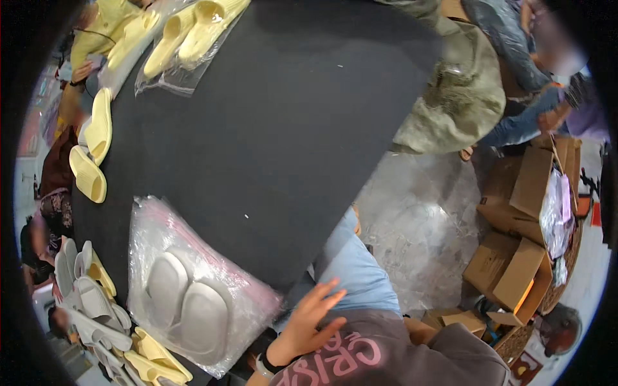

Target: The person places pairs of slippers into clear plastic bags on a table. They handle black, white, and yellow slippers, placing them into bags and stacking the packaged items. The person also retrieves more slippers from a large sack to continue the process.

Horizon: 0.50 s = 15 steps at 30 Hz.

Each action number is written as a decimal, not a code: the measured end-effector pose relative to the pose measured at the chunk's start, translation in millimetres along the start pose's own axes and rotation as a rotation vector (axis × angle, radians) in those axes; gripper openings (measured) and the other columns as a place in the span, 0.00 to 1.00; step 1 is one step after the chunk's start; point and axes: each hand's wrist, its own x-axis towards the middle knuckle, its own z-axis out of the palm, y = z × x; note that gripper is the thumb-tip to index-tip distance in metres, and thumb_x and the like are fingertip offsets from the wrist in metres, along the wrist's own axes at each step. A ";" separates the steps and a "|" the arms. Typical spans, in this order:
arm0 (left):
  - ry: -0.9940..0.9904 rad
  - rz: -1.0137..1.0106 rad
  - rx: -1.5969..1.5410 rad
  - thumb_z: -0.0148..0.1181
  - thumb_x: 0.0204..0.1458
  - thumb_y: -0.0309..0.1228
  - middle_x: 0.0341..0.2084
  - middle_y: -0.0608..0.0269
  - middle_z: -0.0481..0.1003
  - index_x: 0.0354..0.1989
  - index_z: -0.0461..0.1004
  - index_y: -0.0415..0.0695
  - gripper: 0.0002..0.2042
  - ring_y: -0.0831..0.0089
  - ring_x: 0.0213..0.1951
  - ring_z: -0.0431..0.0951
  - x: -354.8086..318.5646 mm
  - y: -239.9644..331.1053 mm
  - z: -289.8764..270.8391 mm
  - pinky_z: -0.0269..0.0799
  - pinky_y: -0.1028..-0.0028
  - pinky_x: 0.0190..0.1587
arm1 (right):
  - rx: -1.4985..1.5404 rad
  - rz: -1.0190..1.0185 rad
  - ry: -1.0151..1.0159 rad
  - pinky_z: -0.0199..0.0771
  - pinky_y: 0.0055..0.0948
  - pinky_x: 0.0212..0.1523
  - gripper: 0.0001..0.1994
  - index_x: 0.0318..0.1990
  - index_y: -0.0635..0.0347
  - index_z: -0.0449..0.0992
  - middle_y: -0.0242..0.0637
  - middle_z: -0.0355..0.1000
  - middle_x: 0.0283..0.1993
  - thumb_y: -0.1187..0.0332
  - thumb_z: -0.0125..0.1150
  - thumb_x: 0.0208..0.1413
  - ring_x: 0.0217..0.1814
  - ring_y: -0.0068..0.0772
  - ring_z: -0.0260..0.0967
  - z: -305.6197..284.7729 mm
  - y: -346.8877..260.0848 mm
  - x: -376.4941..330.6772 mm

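My left hand (308, 325) is raised near the table's front edge, fingers spread, with nothing in it. It wears a dark band and a light band at the wrist. Beside it, to the left, a pair of grey slippers (205, 315) lies on a stack of clear plastic bags (145, 225) with pinkish edges. The hand is apart from the bags. Of my right arm only a bit of skin (418, 331) shows past the shirt; my right hand is out of sight.
Pale yellow slippers (98, 128) line the black table's (277, 128) left side; another yellow pair (199, 35) lies on clear plastic at the back. Grey and yellow slippers (96, 302) pile up at the near left. Cardboard boxes (508, 270) stand at right. Other people are around.
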 end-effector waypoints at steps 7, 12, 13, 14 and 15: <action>-0.216 -0.116 -0.301 0.58 0.60 0.33 0.67 0.51 0.61 0.66 0.61 0.41 0.26 0.56 0.68 0.60 30.6 4.4 -46.7 0.55 0.61 0.68 | -0.028 0.135 0.021 0.74 0.42 0.43 0.24 0.60 0.55 0.72 0.41 0.77 0.51 0.52 0.51 0.61 0.46 0.40 0.75 -14.2 -48.3 -61.0; -0.287 -0.187 -0.440 0.58 0.60 0.35 0.68 0.51 0.59 0.67 0.60 0.40 0.27 0.58 0.68 0.59 32.8 28.3 -72.0 0.54 0.62 0.68 | -0.035 0.131 0.041 0.75 0.42 0.43 0.24 0.60 0.55 0.71 0.42 0.77 0.51 0.52 0.51 0.61 0.45 0.40 0.75 -24.9 -89.5 -81.2; -0.311 -0.211 -0.478 0.58 0.60 0.35 0.68 0.51 0.59 0.67 0.60 0.40 0.27 0.58 0.69 0.59 34.4 36.8 -77.5 0.53 0.62 0.69 | -0.041 0.124 0.037 0.75 0.42 0.42 0.24 0.60 0.55 0.71 0.42 0.77 0.51 0.52 0.51 0.61 0.45 0.40 0.75 -26.4 -96.3 -81.2; -0.287 -0.173 -0.511 0.57 0.61 0.35 0.68 0.51 0.59 0.67 0.60 0.39 0.28 0.59 0.69 0.58 26.5 34.6 -73.1 0.52 0.62 0.69 | -0.045 0.122 0.038 0.75 0.42 0.42 0.25 0.60 0.55 0.71 0.42 0.77 0.51 0.52 0.51 0.61 0.45 0.40 0.75 -25.5 -101.9 -82.8; -0.297 -0.178 -0.513 0.57 0.61 0.35 0.68 0.51 0.59 0.67 0.60 0.39 0.28 0.59 0.69 0.58 27.2 41.5 -78.4 0.52 0.62 0.69 | -0.050 0.116 0.042 0.75 0.42 0.42 0.25 0.60 0.55 0.71 0.42 0.77 0.51 0.52 0.51 0.61 0.45 0.41 0.75 -27.8 -111.1 -86.4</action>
